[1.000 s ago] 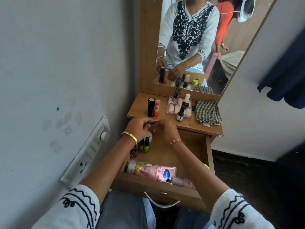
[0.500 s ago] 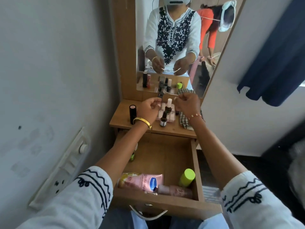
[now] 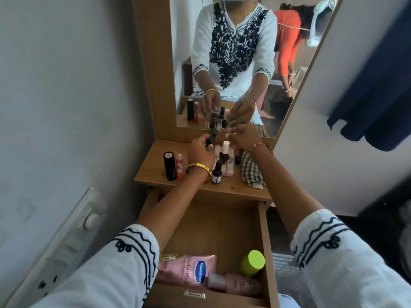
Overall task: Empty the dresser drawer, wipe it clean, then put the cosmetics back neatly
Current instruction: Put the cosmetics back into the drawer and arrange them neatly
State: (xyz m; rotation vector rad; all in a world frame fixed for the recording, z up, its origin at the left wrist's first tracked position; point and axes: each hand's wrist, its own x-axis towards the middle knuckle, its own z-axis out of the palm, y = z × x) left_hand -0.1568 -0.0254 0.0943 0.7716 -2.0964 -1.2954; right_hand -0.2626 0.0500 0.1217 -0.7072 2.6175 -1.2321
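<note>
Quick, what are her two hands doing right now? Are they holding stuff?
Left hand: fingers curled around a small dark nail-polish bottle above the dresser top.
Right hand: fingers curled, pinching something small; what it is cannot be told.

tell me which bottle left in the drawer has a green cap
The upright bottle with the lime-green cap by the drawer's right wall; the pink Vaseline tube and the pinkish bottle lie flat.

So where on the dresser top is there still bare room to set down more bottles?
Bare wood shows on the dresser top along its front edge, and at its back left corner behind the black tube. The middle is crowded with small bottles; the checked cloth covers the right.
</note>
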